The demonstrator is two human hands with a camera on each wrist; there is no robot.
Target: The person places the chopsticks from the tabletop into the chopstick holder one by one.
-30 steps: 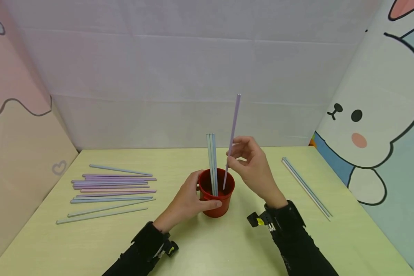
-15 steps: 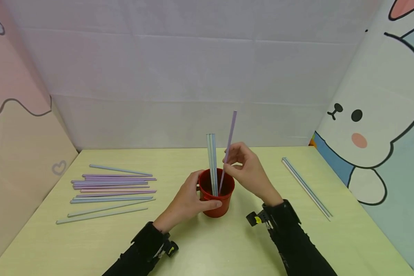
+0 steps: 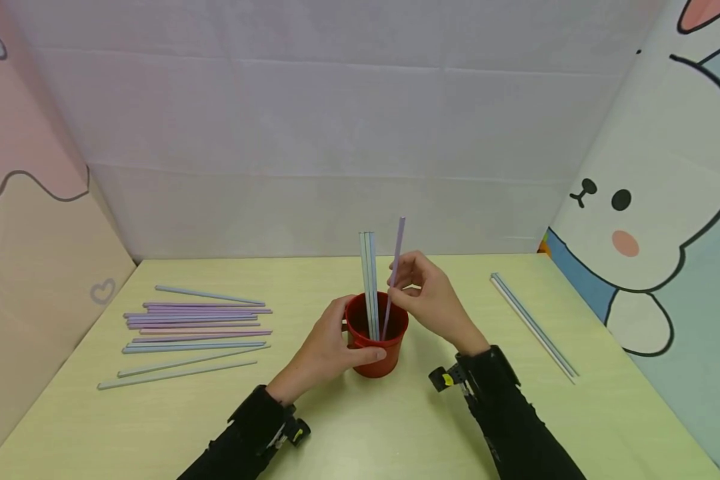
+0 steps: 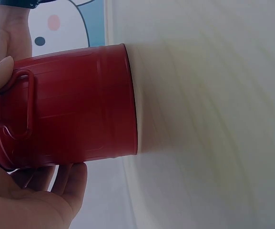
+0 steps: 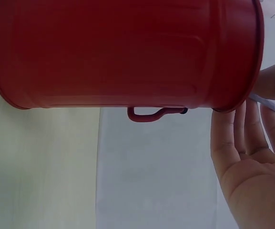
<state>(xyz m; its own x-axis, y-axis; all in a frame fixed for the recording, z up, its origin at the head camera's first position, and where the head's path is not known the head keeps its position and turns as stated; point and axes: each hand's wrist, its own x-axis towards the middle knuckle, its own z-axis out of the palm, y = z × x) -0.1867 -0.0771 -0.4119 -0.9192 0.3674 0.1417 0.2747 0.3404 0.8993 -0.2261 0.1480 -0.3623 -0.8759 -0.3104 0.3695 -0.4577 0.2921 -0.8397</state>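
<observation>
A small red metal bucket (image 3: 377,363) with side handles stands on the table. My left hand (image 3: 327,350) grips it from the left, thumb across the front, fingers behind. In the left wrist view, the thumb lies by the looped handle (image 4: 28,105). Several pale green and blue straws (image 3: 369,267) stand upright together inside. At the right of the rim, my right hand (image 3: 429,300) pinches a purple straw (image 3: 399,240) between thumb and fingers. The straw leans slightly right, its lower end inside the bucket. Part of that straw (image 5: 270,106) shows by the rim in the right wrist view.
Several purple, pink, blue and green straws (image 3: 198,320) lie in rows on the table's left side. A few blue and white straws (image 3: 531,323) lie slanted at the right. A pale backdrop (image 3: 276,147) rises behind the table, with printed panels at both sides.
My right hand has come down and slightly left, lowering the purple straw further into the bucket. My left hand and the bucket have stayed in place.
</observation>
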